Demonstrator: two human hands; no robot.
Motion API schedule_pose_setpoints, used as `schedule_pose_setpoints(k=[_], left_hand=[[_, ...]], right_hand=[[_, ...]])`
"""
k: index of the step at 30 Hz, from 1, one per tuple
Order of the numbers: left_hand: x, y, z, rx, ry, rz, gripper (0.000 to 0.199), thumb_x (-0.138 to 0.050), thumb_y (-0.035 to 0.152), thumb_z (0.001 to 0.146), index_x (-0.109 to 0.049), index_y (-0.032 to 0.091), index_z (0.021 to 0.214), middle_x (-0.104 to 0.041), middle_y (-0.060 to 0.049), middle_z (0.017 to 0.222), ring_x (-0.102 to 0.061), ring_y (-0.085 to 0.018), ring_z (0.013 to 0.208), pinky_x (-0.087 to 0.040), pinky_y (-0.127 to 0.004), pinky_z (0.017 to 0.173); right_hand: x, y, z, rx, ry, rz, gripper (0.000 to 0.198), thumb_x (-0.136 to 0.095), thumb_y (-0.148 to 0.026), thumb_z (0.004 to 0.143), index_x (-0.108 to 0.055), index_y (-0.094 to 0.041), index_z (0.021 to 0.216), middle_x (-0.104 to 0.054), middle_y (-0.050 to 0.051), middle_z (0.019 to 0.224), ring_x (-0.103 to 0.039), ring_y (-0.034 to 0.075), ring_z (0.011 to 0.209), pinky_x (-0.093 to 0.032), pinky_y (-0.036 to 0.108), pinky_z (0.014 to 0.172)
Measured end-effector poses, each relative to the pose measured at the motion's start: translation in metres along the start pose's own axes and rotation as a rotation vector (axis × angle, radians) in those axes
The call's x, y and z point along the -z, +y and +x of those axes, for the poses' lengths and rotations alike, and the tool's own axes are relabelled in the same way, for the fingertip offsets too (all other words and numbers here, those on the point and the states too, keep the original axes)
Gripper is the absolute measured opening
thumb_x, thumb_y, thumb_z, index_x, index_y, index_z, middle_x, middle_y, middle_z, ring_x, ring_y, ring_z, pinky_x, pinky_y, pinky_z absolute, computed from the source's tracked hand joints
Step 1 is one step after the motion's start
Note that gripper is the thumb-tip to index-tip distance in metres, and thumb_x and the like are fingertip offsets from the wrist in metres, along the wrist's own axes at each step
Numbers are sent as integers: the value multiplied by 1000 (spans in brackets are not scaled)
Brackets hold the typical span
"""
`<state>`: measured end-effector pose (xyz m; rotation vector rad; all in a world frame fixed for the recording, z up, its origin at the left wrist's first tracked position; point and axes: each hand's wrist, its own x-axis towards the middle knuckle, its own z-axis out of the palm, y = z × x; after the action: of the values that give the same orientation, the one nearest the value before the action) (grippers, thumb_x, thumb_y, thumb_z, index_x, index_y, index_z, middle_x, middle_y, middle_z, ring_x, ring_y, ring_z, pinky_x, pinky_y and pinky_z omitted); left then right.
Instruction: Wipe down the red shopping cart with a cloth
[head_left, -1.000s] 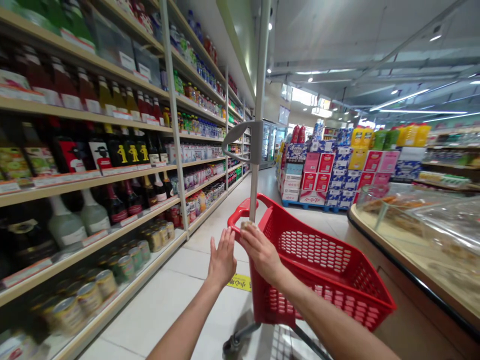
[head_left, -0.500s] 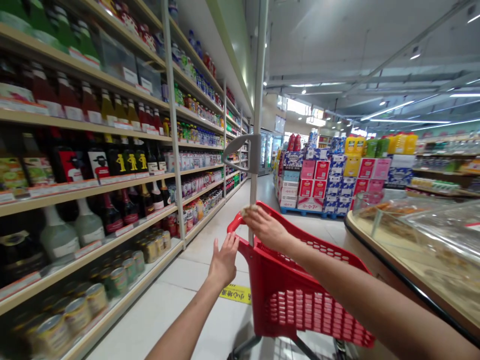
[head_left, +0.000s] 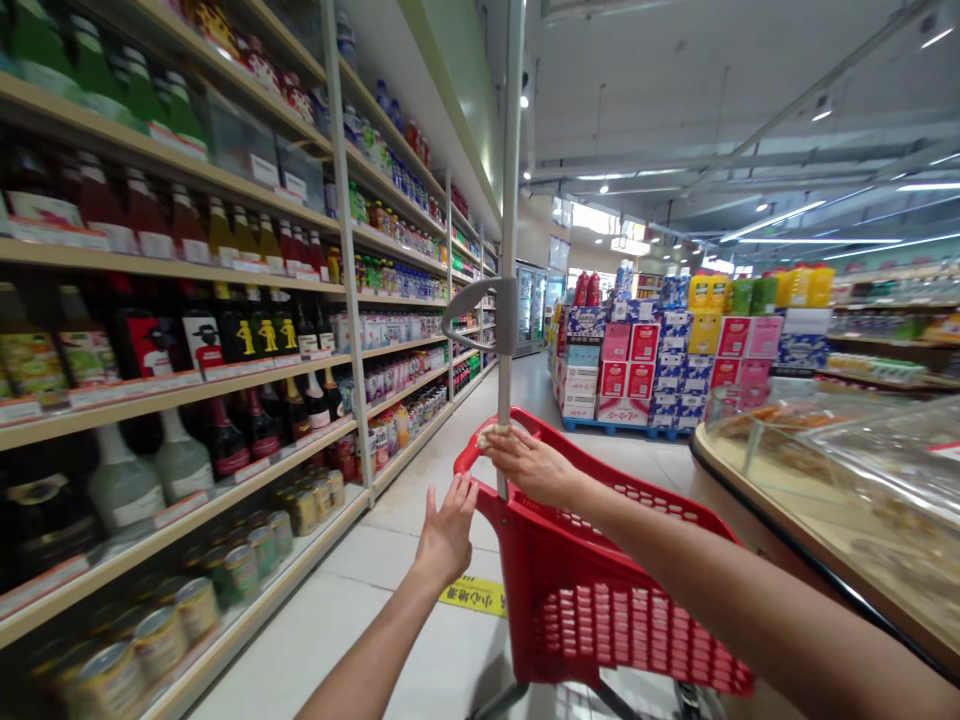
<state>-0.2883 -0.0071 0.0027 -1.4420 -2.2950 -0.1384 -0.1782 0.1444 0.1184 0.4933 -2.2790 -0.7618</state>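
Tan shelves (head_left: 172, 399) line the left side of a pale tiled floor (head_left: 300, 640), running back toward glass-door fridges (head_left: 531, 305). A curved display case (head_left: 724, 450) stands at right; strip lights (head_left: 817, 241) glow beneath the greyish ceiling (head_left: 660, 100).

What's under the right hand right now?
Under the right hand, a pale wad shows at the fingertips, by the red cart handle. The fingers hide the rest of it and part of the gray pole; the palm side is unseen.

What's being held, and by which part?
Right hand holds a small pale wad, fingers over its near side. Left hand: fingertips at the red handle, nothing gripped.
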Motion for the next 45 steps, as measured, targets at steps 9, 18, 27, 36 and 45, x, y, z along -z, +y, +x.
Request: schedule_pose_setpoints(k=[9, 18, 27, 36, 45], left_hand=[[5, 1, -1, 2, -27, 10, 83, -41, 7, 54, -17, 13, 133, -13, -9, 144, -8, -21, 132, -9, -54, 103], [5, 0, -3, -4, -30, 22, 82, -41, 6, 56, -17, 14, 134, -13, -7, 144, -7, -20, 132, -9, -53, 104], [3, 0, -3, -5, -10, 15, 83, -43, 7, 55, -18, 13, 133, -13, -9, 144, -8, -21, 132, -8, -54, 104], [-1, 7, -3, 15, 133, 8, 72, -39, 4, 59, -28, 12, 130, -26, -12, 140, -19, -22, 130, -11, -54, 103], [-13, 58, 0, -197, 317, 61, 59, -38, 20, 74, -26, 11, 131, -29, -14, 138, -18, -22, 130, -3, -49, 105]], right_hand=[[4, 1, 2, -24, 2, -57, 36, -39, -14, 83, -49, -8, 117, -48, 10, 125, -30, 20, 124, -24, 39, 105], [15, 15, 16, -156, 113, -64, 33, -39, -12, 84, -51, -8, 114, -45, 10, 128, -27, 24, 126, -22, 45, 105], [7, 4, 4, -216, 72, -5, 35, -40, -11, 83, -52, -13, 115, -44, 7, 129, -25, 23, 127, -24, 44, 105], [-57, -92, -58, -621, 105, 215, 36, -40, -8, 81, -53, -12, 114, -51, 12, 122, -34, 21, 123, -35, 42, 100], [-62, -117, -145, -1010, -1, 222, 49, -35, 2, 70, -55, -14, 112, -55, 13, 117, -47, 21, 112, -41, 40, 91]])
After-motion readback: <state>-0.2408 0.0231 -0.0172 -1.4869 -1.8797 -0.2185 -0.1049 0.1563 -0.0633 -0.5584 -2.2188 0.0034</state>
